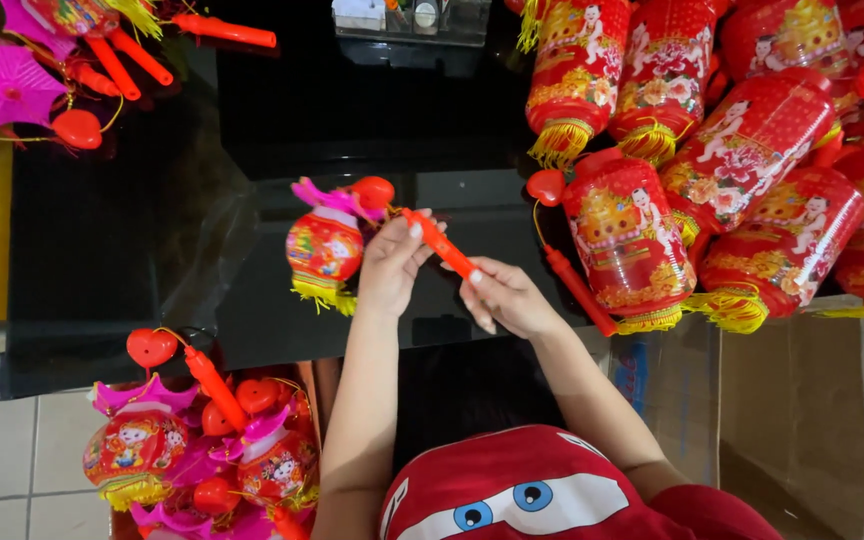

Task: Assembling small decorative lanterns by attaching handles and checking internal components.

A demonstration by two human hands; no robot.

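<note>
Both hands on red handle stick (439,243): my left hand (392,265) pinches far-left end, my right hand (504,297) grips near-right end. Stick's long axis diagonal. Small lantern (324,248) hangs just left of left hand, over black table (132,230).

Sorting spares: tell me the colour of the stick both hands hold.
Orange-red stick, seen clearest in the head view.

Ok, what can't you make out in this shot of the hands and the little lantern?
Head view only:
- Orange stick: its middle and lower end are covered by the left hand and right hand.
- Small lantern: its link to the stick is hidden behind the left hand.
- Lantern pile: cut off by the top and right edges.
- Clear box: cut by the top edge, contents too small.
</note>
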